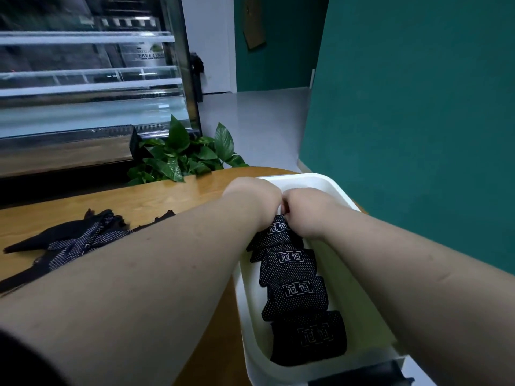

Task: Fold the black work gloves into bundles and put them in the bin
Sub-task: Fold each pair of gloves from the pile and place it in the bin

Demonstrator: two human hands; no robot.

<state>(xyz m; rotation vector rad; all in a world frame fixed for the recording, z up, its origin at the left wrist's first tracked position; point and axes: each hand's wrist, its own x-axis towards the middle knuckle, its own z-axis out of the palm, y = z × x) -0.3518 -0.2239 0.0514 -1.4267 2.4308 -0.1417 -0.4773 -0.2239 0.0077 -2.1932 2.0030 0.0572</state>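
Bundles of folded black gloves lie four in a row inside the white bin, which sits at the right end of the table. Loose gloves lie heaped on the table to the left, partly hidden behind the left forearm. Both hands reach into the bin's far end. The right hand curls its fingers down on the farthest bundle, gripping its top. The left hand sits just beside it, fingers hidden; its hold cannot be told.
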